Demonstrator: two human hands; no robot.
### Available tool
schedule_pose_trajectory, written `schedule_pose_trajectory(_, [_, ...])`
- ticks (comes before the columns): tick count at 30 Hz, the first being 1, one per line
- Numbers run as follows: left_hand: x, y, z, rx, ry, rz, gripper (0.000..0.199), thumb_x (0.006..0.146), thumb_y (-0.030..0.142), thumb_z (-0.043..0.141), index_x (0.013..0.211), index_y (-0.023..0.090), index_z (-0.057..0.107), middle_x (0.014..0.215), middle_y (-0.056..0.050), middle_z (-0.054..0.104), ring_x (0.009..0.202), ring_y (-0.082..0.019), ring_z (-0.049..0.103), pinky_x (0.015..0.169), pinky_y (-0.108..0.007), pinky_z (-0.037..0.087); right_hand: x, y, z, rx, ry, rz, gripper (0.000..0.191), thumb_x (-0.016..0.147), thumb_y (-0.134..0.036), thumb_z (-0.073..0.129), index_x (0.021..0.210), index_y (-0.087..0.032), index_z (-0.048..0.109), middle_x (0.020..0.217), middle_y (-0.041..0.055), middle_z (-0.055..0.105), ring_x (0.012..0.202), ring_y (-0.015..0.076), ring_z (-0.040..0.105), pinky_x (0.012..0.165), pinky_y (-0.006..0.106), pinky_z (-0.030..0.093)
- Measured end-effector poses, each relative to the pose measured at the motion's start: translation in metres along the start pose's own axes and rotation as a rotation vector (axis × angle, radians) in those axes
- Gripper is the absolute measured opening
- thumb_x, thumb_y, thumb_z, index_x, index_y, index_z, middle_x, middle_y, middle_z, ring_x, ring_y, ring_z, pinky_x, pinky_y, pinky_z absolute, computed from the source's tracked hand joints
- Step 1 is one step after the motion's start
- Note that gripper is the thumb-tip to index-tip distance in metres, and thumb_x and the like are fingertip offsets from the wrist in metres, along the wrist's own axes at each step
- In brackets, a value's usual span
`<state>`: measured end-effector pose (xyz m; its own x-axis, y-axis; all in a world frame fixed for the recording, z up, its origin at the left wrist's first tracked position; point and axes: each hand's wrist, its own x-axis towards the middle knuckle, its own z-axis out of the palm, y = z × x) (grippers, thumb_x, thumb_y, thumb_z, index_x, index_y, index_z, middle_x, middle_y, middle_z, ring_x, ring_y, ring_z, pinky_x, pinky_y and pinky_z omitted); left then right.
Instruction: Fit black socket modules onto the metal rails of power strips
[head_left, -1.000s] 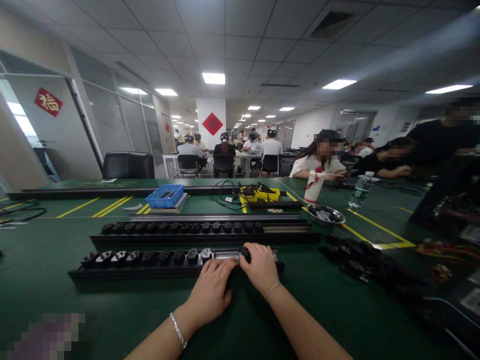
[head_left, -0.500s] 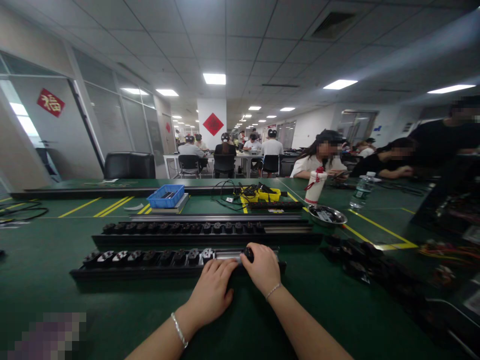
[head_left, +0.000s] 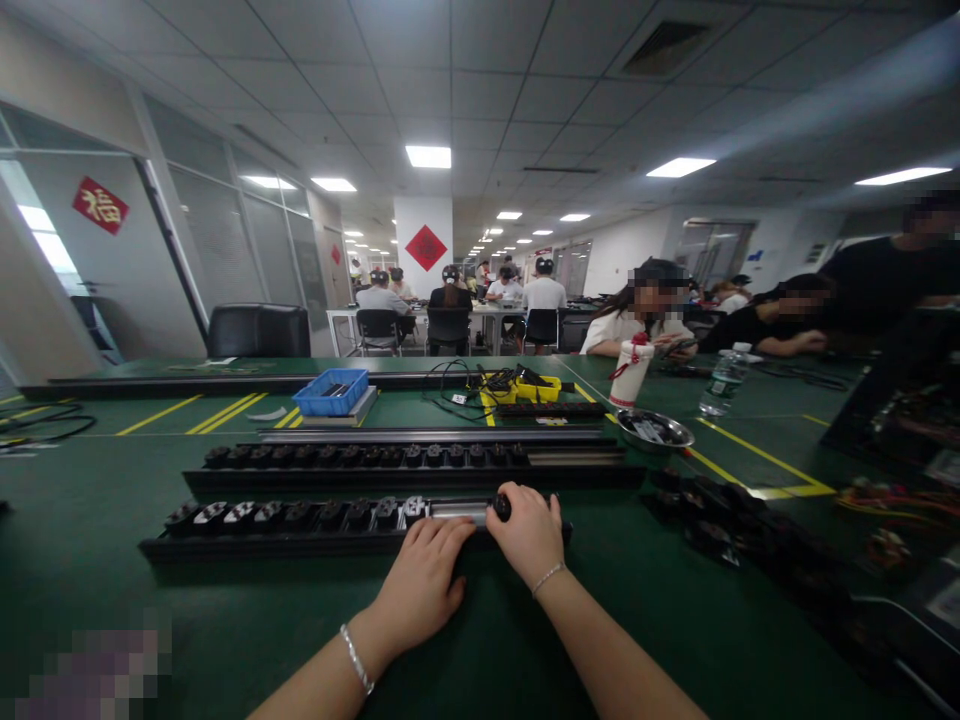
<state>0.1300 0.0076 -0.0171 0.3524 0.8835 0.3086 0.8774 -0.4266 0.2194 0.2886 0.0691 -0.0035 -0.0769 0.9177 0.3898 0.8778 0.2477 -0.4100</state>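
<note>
A long black rail (head_left: pixel 270 543) lies across the green table, with several black and silver socket modules (head_left: pixel 331 515) seated along its left part. My left hand (head_left: pixel 429 568) rests on the rail's near edge, fingers stretched out, just right of the last silver module (head_left: pixel 414 511). Near the rail's right end, my right hand (head_left: pixel 528 535) grips a small round black module (head_left: pixel 502 507) between thumb and fingers, over the channel. Behind it lies a second black rail (head_left: pixel 585 474) holding a row of black modules (head_left: pixel 351 456).
Farther back are a blue bin (head_left: pixel 332 392), a yellow tray (head_left: pixel 546 389), black cables (head_left: pixel 450 385), a metal bowl (head_left: pixel 655 430), a white cup (head_left: pixel 631 375) and a water bottle (head_left: pixel 724 382). Dark modules (head_left: pixel 712 515) are heaped at right. People sit beyond.
My right hand has shifted very slightly right with the black module, and its outer fingers are a little more raised. My left hand has barely moved.
</note>
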Motion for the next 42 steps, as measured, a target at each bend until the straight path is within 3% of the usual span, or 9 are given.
schedule_pose_trajectory(18, [-0.001, -0.001, 0.0, -0.004, 0.007, 0.006, 0.063, 0.065, 0.013, 0.051, 0.125, 0.026, 0.038, 0.13, -0.001, 0.048, 0.118, -0.021, 0.039, 0.104, -0.041, 0.024, 0.001, 0.006, 0.006, -0.034, 0.043, 0.043, 0.04, 0.073, -0.034, 0.049, 0.11, -0.02, 0.055, 0.109, 0.0088, 0.061, 0.111, 0.0237, 0.046, 0.102, 0.046, 0.017])
schedule_pose_trajectory(26, [-0.001, -0.002, 0.001, -0.007, 0.008, 0.01, 0.064, 0.065, 0.013, 0.052, 0.126, 0.026, 0.037, 0.132, -0.001, 0.046, 0.119, -0.021, 0.038, 0.104, -0.042, 0.022, 0.003, 0.015, 0.003, -0.114, 0.03, 0.132, 0.045, 0.071, -0.04, 0.051, 0.112, -0.019, 0.057, 0.126, 0.0113, 0.05, 0.122, 0.0323, 0.034, 0.1, 0.051, 0.018])
schedule_pose_trajectory(37, [-0.001, -0.002, 0.0, 0.008, 0.006, 0.012, 0.063, 0.066, 0.013, 0.052, 0.125, 0.027, 0.037, 0.132, 0.0, 0.046, 0.119, -0.02, 0.038, 0.105, -0.04, 0.022, 0.002, 0.013, -0.003, -0.113, -0.017, 0.146, 0.041, 0.074, -0.039, 0.047, 0.109, -0.02, 0.058, 0.118, 0.0098, 0.055, 0.122, 0.0326, 0.034, 0.1, 0.052, 0.016])
schedule_pose_trajectory(42, [-0.001, -0.002, 0.0, 0.004, -0.006, 0.011, 0.063, 0.066, 0.014, 0.052, 0.126, 0.027, 0.035, 0.131, -0.001, 0.047, 0.119, -0.02, 0.038, 0.104, -0.04, 0.022, 0.002, 0.013, -0.006, -0.127, -0.048, 0.153, 0.041, 0.075, -0.037, 0.045, 0.11, -0.02, 0.057, 0.118, 0.0101, 0.055, 0.122, 0.0302, 0.034, 0.099, 0.047, 0.021])
